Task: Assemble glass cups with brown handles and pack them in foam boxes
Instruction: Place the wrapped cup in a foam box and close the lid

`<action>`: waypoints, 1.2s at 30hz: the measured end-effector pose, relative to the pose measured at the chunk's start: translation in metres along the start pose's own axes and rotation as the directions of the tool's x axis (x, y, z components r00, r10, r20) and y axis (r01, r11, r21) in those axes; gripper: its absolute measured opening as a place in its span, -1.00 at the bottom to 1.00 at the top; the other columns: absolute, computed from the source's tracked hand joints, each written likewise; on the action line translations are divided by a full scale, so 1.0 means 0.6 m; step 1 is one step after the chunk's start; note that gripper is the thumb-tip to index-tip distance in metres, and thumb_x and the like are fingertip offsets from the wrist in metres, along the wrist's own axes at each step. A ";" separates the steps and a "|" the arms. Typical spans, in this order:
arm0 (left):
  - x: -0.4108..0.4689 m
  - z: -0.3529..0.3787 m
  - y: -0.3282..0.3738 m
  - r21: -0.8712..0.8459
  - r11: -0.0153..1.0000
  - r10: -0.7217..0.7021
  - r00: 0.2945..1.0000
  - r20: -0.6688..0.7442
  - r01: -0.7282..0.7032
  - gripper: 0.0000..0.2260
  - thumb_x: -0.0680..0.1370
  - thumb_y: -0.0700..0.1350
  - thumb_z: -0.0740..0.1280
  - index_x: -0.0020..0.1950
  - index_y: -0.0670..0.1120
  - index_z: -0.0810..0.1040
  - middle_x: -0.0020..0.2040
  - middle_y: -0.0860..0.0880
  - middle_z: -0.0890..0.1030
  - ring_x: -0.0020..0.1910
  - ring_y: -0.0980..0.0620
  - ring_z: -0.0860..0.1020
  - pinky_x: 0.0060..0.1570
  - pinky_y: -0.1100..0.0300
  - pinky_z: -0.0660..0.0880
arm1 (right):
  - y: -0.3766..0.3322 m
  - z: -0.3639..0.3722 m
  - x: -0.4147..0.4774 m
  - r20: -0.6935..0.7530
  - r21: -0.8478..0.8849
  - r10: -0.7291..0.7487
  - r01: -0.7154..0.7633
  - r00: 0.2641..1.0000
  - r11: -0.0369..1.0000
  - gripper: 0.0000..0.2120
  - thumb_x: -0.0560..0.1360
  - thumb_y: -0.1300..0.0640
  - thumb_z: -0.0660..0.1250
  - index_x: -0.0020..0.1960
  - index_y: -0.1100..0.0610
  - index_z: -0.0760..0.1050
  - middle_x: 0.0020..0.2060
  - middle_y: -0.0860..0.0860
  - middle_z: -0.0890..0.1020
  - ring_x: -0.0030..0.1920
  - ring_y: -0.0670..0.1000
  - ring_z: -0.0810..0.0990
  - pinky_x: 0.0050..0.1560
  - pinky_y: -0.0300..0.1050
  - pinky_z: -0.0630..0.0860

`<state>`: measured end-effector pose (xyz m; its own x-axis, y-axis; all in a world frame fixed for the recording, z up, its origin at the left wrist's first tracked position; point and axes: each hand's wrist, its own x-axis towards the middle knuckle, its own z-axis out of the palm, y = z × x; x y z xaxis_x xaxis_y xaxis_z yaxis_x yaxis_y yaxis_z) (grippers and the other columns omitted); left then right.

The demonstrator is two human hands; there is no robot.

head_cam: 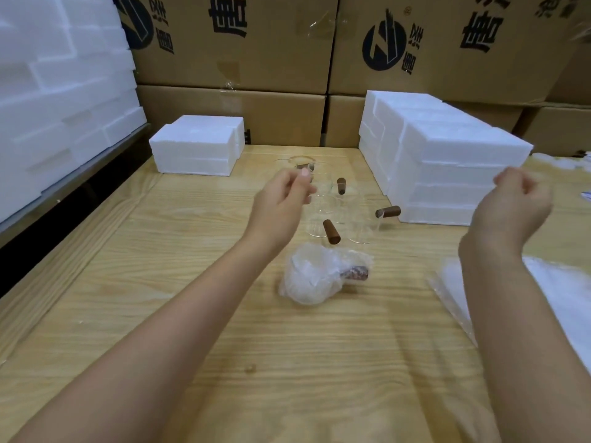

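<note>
Found clear glass cups with brown handles (332, 215) at the middle of the pale wooden table (160, 282), behind a crumpled clear plastic bag (316, 273); saw a low white foam box stack (195, 145) toward the far-left corner, a taller white foam box stack (441, 155) far-right.

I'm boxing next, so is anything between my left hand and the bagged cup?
Nothing visible does. Only bare tabletop lies between the left hand and the bagged cup; the loose cups stand just right of that path.
</note>
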<state>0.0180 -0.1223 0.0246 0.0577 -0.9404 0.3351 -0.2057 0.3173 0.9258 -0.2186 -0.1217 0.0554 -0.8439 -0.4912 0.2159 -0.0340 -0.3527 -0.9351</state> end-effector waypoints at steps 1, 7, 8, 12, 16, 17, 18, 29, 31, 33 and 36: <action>0.020 0.020 0.012 -0.021 0.999 -0.036 0.998 0.045 0.037 -0.81 0.65 0.07 0.13 -0.04 0.10 0.50 -0.05 0.09 0.63 -0.06 0.12 0.61 0.00 0.19 0.47 | 0.000 0.009 0.031 -0.049 -0.005 0.034 -0.034 0.998 0.999 -0.95 0.50 0.16 0.15 -0.08 0.02 0.34 -0.13 -0.10 0.49 -0.22 -0.15 0.43 -0.34 -0.46 0.32; 0.095 0.156 0.035 -0.018 0.976 -0.203 0.930 0.306 0.219 -0.57 0.67 0.15 -0.01 0.50 0.05 0.24 0.43 -0.04 0.40 0.28 -0.01 0.48 0.36 -0.04 0.35 | 0.025 0.030 0.197 -0.061 -0.309 0.178 -0.188 0.982 0.932 -0.59 0.55 -0.04 0.08 0.37 0.03 0.26 0.38 0.02 0.34 0.30 0.08 0.38 0.18 -0.06 0.37; 0.098 0.173 0.036 -0.008 0.976 -0.205 0.921 0.333 0.220 -0.54 0.67 0.15 -0.03 0.54 0.03 0.17 0.49 -0.03 0.32 0.38 -0.04 0.40 0.36 -0.03 0.34 | 0.028 0.027 0.214 -0.046 -0.358 0.190 -0.194 0.981 0.913 -0.51 0.55 -0.10 0.07 0.44 0.01 0.19 0.42 0.03 0.29 0.35 0.11 0.34 0.27 0.01 0.34; 0.109 0.228 0.047 -0.017 0.978 -0.178 0.878 0.445 0.207 -0.50 0.66 0.18 -0.12 0.58 0.08 -0.02 0.58 0.11 0.04 0.54 -0.01 0.13 0.39 0.06 0.23 | 0.041 0.016 0.250 0.017 -0.400 0.247 -0.220 0.969 0.890 -0.40 0.55 -0.25 -0.03 0.54 -0.10 -0.01 0.51 0.00 0.16 0.45 0.17 0.21 0.40 0.15 0.19; 0.114 0.265 0.058 -0.042 0.977 -0.164 0.856 0.490 0.211 -0.49 0.65 0.20 -0.17 0.58 0.09 -0.12 0.59 0.12 -0.05 0.56 0.02 0.00 0.48 0.03 0.00 | 0.051 0.018 0.248 0.121 -0.351 0.305 -0.247 0.945 0.903 -0.45 0.58 -0.26 -0.08 0.53 -0.12 0.07 0.50 -0.06 0.22 0.48 0.07 0.19 0.40 0.09 0.13; 0.115 0.271 0.058 -0.045 0.975 -0.166 0.854 0.493 0.215 -0.49 0.65 0.19 -0.18 0.58 0.09 -0.12 0.59 0.12 -0.05 0.56 0.02 0.00 0.48 0.03 -0.01 | 0.054 0.018 0.247 0.136 -0.346 0.322 -0.260 0.937 0.902 -0.45 0.58 -0.27 -0.07 0.52 -0.12 0.13 0.47 -0.06 0.27 0.46 0.05 0.22 0.39 0.04 0.15; 0.115 0.277 0.057 -0.047 0.975 -0.167 0.853 0.495 0.218 -0.49 0.65 0.19 -0.17 0.58 0.08 -0.12 0.59 0.12 -0.06 0.56 0.02 -0.01 0.48 0.05 -0.02 | 0.055 0.017 0.245 0.150 -0.343 0.333 -0.267 0.931 0.900 -0.46 0.57 -0.28 -0.07 0.50 -0.12 0.18 0.44 -0.06 0.32 0.45 0.03 0.25 0.37 -0.01 0.17; 0.109 0.278 0.060 -0.088 0.975 -0.145 0.881 0.449 0.205 -0.45 0.62 0.28 -0.14 0.56 0.11 0.14 0.54 0.06 0.23 0.51 -0.04 0.20 0.49 -0.06 0.13 | 0.044 0.010 0.208 0.044 -0.149 0.147 -0.139 0.988 0.979 -0.59 0.57 -0.24 -0.01 0.25 -0.11 0.44 0.10 -0.17 0.53 0.14 -0.10 0.50 0.17 -0.16 0.40; 0.099 0.258 0.067 -0.136 0.980 -0.088 0.933 0.349 0.144 -0.49 0.64 0.24 -0.08 0.52 0.09 0.26 0.49 0.03 0.35 0.46 -0.04 0.30 0.46 -0.07 0.20 | 0.033 0.014 0.182 0.001 -0.083 0.065 -0.065 0.998 0.994 -0.72 0.56 -0.22 0.02 0.06 -0.14 0.44 0.01 -0.18 0.57 0.05 -0.14 0.56 0.17 -0.12 0.49; 0.089 0.225 0.075 -0.191 0.979 -0.035 0.976 0.213 0.077 -0.54 0.66 0.18 -0.04 0.48 0.06 0.35 0.41 -0.03 0.45 0.39 -0.06 0.39 0.40 -0.06 0.29 | 0.018 0.023 0.143 0.010 -0.021 -0.012 0.012 1.000 1.000 -0.81 0.59 -0.16 0.04 -0.07 -0.14 0.38 -0.10 -0.20 0.55 -0.06 -0.19 0.56 0.08 -0.18 0.54; 0.077 0.150 0.080 -0.148 0.987 0.067 0.998 0.016 -0.064 -0.58 0.67 0.13 -0.03 0.42 0.06 0.41 0.26 -0.05 0.57 0.24 -0.05 0.51 0.10 0.07 0.46 | -0.012 0.043 0.061 0.093 0.004 -0.117 0.117 0.989 0.993 -0.82 0.61 -0.08 0.04 -0.13 -0.07 0.31 -0.21 -0.19 0.47 -0.26 -0.31 0.46 -0.15 -0.39 0.41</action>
<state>-0.0770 -0.1614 0.0688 0.0278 -0.9189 0.3935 -0.0619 0.3913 0.9182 -0.2355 -0.1579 0.0771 -0.7807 -0.5183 0.3492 -0.1309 -0.4108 -0.9023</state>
